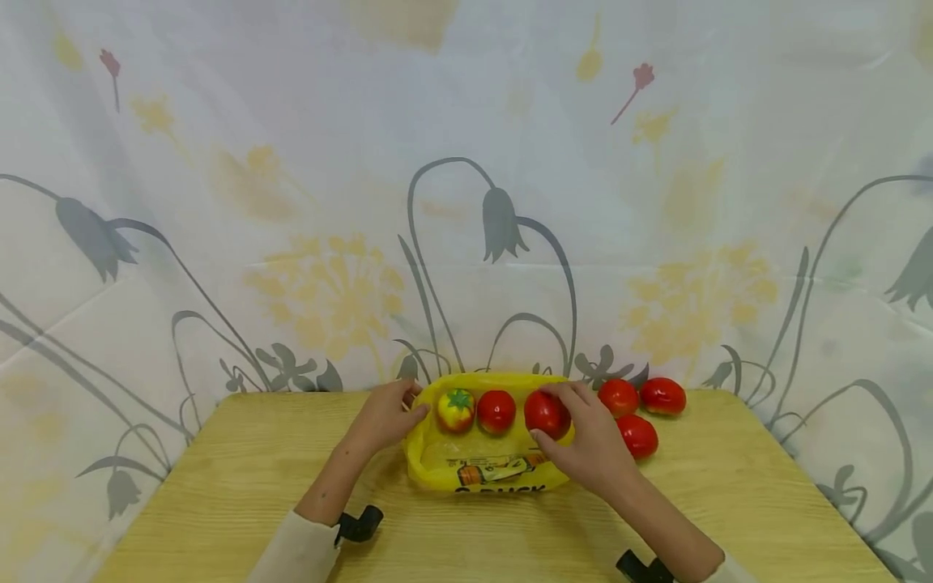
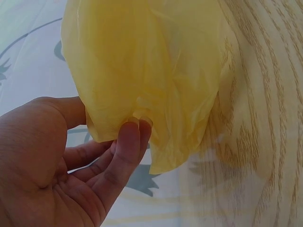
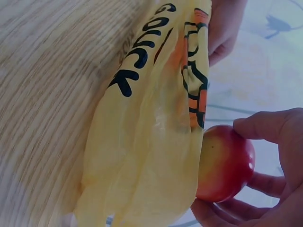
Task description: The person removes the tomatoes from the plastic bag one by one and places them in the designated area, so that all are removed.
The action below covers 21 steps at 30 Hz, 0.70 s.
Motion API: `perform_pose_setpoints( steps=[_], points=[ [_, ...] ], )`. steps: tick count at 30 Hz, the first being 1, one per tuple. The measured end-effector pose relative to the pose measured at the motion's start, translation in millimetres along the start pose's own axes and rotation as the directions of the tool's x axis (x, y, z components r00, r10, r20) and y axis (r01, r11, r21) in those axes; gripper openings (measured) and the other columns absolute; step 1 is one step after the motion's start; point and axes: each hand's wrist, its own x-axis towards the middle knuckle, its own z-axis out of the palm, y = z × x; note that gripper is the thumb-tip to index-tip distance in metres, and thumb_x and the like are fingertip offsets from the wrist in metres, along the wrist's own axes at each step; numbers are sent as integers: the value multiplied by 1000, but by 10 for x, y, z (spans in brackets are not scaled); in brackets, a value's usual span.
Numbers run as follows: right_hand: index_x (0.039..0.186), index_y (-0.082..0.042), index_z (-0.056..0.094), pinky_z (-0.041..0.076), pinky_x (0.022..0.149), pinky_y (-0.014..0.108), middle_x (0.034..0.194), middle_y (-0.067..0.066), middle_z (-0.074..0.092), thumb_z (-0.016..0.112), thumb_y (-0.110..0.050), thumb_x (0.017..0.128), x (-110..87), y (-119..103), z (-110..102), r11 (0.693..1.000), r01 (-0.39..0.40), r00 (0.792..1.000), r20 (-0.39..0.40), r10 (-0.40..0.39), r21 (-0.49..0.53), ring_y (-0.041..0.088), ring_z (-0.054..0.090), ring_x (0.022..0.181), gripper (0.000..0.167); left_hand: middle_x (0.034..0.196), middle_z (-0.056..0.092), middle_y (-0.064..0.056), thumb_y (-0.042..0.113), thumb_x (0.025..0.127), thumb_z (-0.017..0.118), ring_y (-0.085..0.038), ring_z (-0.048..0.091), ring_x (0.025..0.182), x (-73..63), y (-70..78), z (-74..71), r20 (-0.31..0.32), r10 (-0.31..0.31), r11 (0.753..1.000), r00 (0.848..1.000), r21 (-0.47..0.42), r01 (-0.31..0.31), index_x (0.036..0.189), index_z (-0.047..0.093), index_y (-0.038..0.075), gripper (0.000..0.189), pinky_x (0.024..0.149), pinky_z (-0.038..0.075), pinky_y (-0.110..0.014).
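A yellow plastic bag (image 1: pixel 484 478) with printed letters stands on the table with its mouth spread wide. At its left side my left hand (image 1: pixel 389 417) pinches the thin plastic (image 2: pixel 156 85) between thumb and finger. My right hand (image 1: pixel 594 437) holds a red apple (image 1: pixel 547 413) at the right end of the mouth. In the right wrist view the apple (image 3: pixel 225 163) shows a yellowish side against the bag's rim, fingers and thumb around it. Inside the bag lie a round red fruit (image 1: pixel 496 412) and a yellow-red fruit (image 1: pixel 455 411) with a green leafy top.
Several red fruits lie close together right of the bag: one glossy fruit (image 1: pixel 662 397) at the back, another (image 1: pixel 618 397) beside it and a third (image 1: pixel 637 437) in front. The wooden table (image 1: pixel 481 542) ends at a flower-patterned cloth (image 1: pixel 466 267) behind.
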Motion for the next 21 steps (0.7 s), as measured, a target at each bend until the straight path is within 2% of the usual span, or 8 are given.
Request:
perform_pose_setpoints(
  steps=[7,14,21],
  points=[
    [127,-10,69,64,85,48,123,7,66,91,-14,82,-81,24,-68,1000,26,999,-40,-26,-5,27,67,108,51,104,71,-9,16,100,74,-21,67,88,-32,12,27,13,1,1000,1000,-13,-1,122,71,2,27,75,59,-39],
    [130,-8,67,63,85,53,129,13,64,91,-15,82,-74,60,-163,1000,20,999,-42,-21,-20,34,66,112,53,105,71,-10,16,100,73,-24,67,89,7,42,-24,-4,30,1000,1000,-2,-30,121,71,0,27,77,59,-41],
    [131,-9,67,63,84,55,130,13,64,91,-14,83,-155,127,-208,1000,0,999,-53,-1,-10,35,65,112,54,103,71,-9,16,100,74,-22,67,88,-13,22,-12,18,5,1000,1000,-3,-5,120,71,1,25,76,59,-40]
  ],
)
